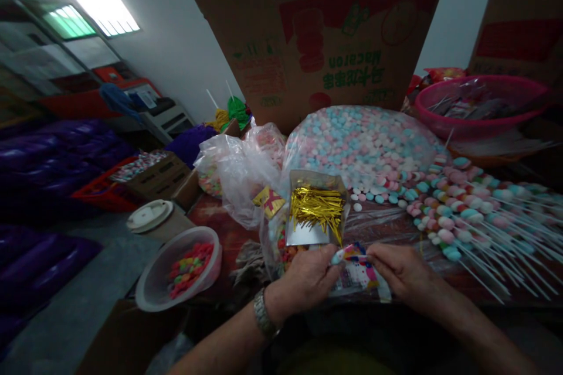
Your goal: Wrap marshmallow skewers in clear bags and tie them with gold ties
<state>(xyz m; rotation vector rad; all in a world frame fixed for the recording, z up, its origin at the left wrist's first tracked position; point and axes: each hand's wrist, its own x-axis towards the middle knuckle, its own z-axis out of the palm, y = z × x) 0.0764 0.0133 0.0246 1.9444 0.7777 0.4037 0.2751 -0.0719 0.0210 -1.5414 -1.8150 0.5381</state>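
A small colourful wrapped candy piece (345,254) is stretched between my two hands. My left hand (308,275), with a metal watch at the wrist, is closed on its left end. The fingers of my right hand (398,269) are pinched at its right end. Just beyond my left hand, gold twist ties (317,206) lie in an open clear bag. Printed wrappers (363,275) lie on the table under and between the hands.
Candy skewers (466,205) with white sticks lie at the right. Behind is a large bag of pastel candies (365,140) before a tall cardboard box (334,29). A plastic bowl (214,258) of gummies stands left, a pink basin (479,125) back right.
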